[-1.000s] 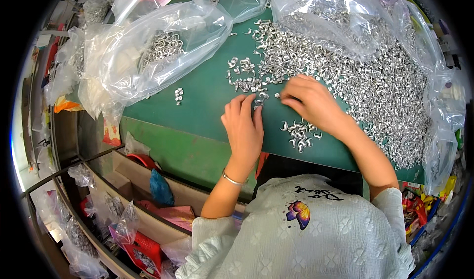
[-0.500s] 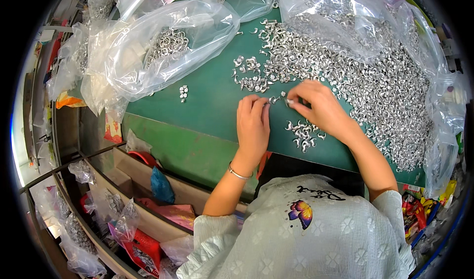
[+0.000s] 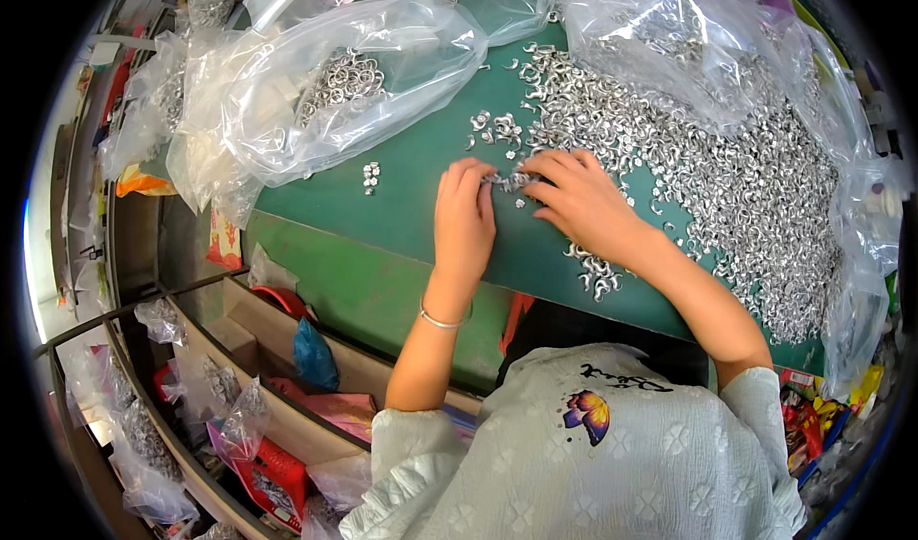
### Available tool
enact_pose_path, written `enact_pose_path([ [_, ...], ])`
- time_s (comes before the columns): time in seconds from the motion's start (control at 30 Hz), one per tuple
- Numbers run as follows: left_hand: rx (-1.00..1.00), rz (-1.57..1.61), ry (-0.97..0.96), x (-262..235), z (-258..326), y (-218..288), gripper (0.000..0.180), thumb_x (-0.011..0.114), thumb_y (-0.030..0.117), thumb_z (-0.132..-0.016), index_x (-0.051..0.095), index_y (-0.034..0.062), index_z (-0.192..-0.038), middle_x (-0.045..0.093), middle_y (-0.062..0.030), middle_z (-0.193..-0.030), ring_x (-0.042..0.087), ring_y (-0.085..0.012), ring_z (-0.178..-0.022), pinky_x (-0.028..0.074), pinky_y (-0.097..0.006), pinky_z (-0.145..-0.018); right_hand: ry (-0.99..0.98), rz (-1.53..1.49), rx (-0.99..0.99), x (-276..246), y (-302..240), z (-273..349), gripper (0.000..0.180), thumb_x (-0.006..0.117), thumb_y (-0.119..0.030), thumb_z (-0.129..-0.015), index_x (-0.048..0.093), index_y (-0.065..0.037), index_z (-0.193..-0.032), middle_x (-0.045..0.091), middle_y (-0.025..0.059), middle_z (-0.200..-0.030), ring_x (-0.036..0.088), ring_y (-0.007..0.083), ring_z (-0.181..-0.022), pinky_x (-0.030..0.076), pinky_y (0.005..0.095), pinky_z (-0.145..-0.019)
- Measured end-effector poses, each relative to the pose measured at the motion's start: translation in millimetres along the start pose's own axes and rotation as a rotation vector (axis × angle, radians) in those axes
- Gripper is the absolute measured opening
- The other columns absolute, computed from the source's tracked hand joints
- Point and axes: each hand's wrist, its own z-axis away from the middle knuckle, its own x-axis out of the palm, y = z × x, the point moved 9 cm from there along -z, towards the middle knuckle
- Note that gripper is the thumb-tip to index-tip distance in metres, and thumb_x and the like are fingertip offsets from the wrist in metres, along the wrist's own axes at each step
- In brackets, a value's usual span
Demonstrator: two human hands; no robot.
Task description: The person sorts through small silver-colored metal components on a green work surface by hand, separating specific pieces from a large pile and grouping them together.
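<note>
I see my left hand [image 3: 465, 217] and right hand [image 3: 581, 201] w/ fingertips pinched together on a small cluster of metal rings [image 3: 508, 181], mid green tabltop [image 3: 411, 205], just beside the big ring pile [image 3: 727, 177], so supply's close.

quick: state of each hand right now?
Left hand: fingers curled, pinching small metal pieces on the green table.
Right hand: fingers bent, tips on the same pieces; firm grip cannot be told.

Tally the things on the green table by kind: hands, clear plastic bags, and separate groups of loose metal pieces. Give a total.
Hands: 2, left hand and right hand
Clear plastic bags lying on the green table: 2, left bag and right bag
Groups of loose metal pieces: 3, big heap, small cluster, near-edge cluster
Total: 7
</note>
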Motion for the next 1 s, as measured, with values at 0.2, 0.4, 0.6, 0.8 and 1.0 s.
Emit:
enact_pose_path([
  [0.2, -0.201, 0.233, 0.120, -16.5, 18.3, -10.7, 0.025, 0.057, -0.012, -0.085, 0.061, -0.0013, -0.107, 0.058, -0.0093, -0.103, 0.058, -0.0129, -0.082, 0.050, -0.024, -0.066, 0.097, 0.006, 0.196, -20.5, 34.3, 13.0, 0.019, 0.068, -0.007, -0.076, 0.064, -0.006, -0.095, 0.059, 0.0055, -0.111, 0.050, 0.0238, -0.113, 0.037, 0.0394, -0.094],
  [0.4, -0.325, 0.399, 0.187, -18.9, 14.4, -38.7, 0.022, 0.053, -0.012, -0.089, 0.060, -0.0057, -0.109, 0.059, -0.0085, -0.105, 0.060, -0.0117, -0.089, 0.051, -0.024, -0.073, 0.115, 0.102, 0.045, -6.1, 16.8, -9.7, 0.021, 0.070, -0.012, -0.077, 0.064, -0.008, -0.096, 0.057, 0.0053, -0.113, 0.049, 0.0241, -0.111, 0.035, 0.0408, -0.094],
  [0.6, -0.234, 0.086, 0.162, -34.6, 30.0, -11.1, 0.027, 0.068, -0.002, -0.079, 0.063, 0.0006, -0.105, 0.059, -0.0148, -0.104, 0.057, -0.0320, -0.096, 0.047, -0.037, -0.083, 0.140, -0.027, 0.072, -14.1, 4.1, -5.0, 0.022, 0.069, -0.011, -0.077, 0.064, -0.008, -0.098, 0.057, 0.0062, -0.107, 0.050, 0.0242, -0.108, 0.037, 0.0412, -0.091],
  [0.8, -0.155, -0.032, -0.096, -11.9, 51.4, 6.7, 0.037, 0.078, 0.009, -0.072, 0.062, 0.0035, -0.105, 0.056, -0.0096, -0.104, 0.054, -0.0275, -0.092, 0.043, -0.037, -0.082, 0.087, 0.137, 0.018, 1.0, 7.6, -4.8, 0.017, 0.067, -0.011, -0.077, 0.063, -0.007, -0.093, 0.057, 0.0062, -0.101, 0.051, 0.0230, -0.099, 0.037, 0.0393, -0.087],
  [1.0, -0.159, 0.037, 0.159, -29.5, 21.9, -14.3, 0.030, 0.069, -0.004, -0.077, 0.063, 0.0018, -0.105, 0.061, -0.0099, -0.097, 0.057, -0.0202, -0.081, 0.046, -0.029, -0.068, 0.181, -0.079, 0.039, -7.4, -1.6, -19.7, 0.023, 0.071, -0.011, -0.075, 0.062, -0.007, -0.096, 0.058, 0.0044, -0.098, 0.051, 0.0237, -0.097, 0.037, 0.0379, -0.085],
])
